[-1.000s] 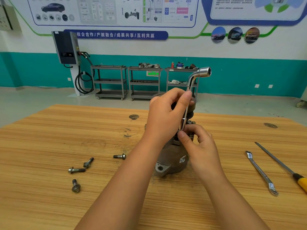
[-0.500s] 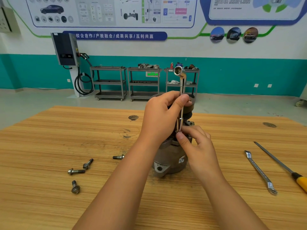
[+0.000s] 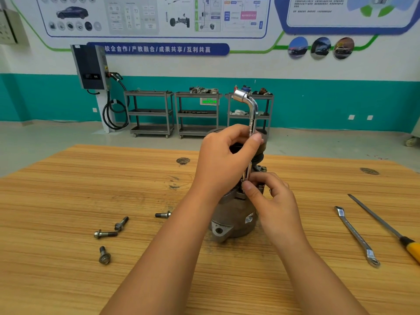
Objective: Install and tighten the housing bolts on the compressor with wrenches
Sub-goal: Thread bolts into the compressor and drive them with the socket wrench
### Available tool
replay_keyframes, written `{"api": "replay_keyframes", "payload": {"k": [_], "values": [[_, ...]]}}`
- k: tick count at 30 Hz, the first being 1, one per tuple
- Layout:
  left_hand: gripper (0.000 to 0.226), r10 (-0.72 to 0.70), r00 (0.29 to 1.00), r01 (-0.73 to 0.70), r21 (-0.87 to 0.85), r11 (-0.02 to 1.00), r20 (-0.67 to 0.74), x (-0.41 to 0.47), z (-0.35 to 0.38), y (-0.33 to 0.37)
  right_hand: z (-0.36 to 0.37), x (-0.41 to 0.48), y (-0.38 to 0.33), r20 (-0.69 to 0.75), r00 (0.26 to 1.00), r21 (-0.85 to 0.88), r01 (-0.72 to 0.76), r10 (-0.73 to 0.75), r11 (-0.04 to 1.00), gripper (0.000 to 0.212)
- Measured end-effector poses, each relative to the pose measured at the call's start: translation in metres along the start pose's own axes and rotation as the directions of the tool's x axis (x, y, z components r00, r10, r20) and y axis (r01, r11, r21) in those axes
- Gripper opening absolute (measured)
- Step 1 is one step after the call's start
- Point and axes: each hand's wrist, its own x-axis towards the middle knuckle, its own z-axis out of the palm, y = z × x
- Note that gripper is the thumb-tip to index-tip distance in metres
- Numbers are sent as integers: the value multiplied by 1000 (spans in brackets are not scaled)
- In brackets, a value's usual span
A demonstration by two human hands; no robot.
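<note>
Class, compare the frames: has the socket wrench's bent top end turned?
Yes. The bent end of the socket wrench swung from pointing right to left, across the rightmost cart behind.

Bright even indoor light, soft faint shadows, wide-angle bending at edges, slight overall softness.

Left grip [image 3: 223,160], right grip [image 3: 273,200] bare, nails short; both forearms bare up to frame edge
</note>
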Motion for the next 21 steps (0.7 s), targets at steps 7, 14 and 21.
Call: {"api": "replay_keyframes", "payload": {"k": [7, 14, 21], "values": [[20, 34, 999, -34, 50, 998, -11, 0, -1, 0, 1, -1, 0, -24, 1000, 22, -8, 8, 1000, 7], [19, 0, 1000, 2, -98, 995, 20, -1, -2, 1, 1, -2, 3, 25, 1000, -20, 8, -7, 1000, 23], [25, 9, 1000, -6, -103, 995, 27, 0, -1, 0, 0, -1, 2, 17, 1000, -40, 16, -15, 999, 19]]}}
